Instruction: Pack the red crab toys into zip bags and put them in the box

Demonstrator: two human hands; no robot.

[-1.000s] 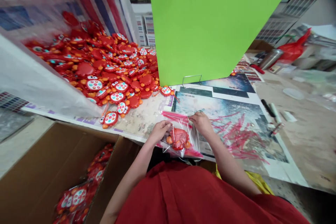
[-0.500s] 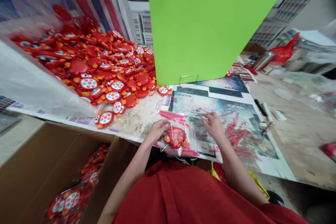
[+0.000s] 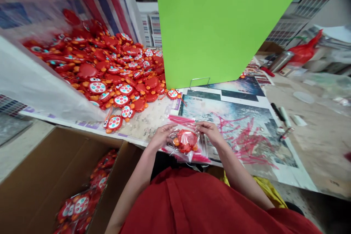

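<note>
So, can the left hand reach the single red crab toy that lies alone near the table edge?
Probably yes: the left hand holds the clear plastic bag, but bare tabletop separates it from the red crab toy.

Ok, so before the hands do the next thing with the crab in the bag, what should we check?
1. Red plastic crab toy is inside the clear plastic bag: ok.
2. Left hand has a grip on the bag's left edge: ok.
3. Right hand has a grip on its right edge: ok.
4. Bag's top strip is sealed: cannot tell.
5. Brown cardboard box at the left has room: ok, bagged crabs fill only its bottom.
6. Pile of loose red crab toys lies on the table within reach: ok.
</note>
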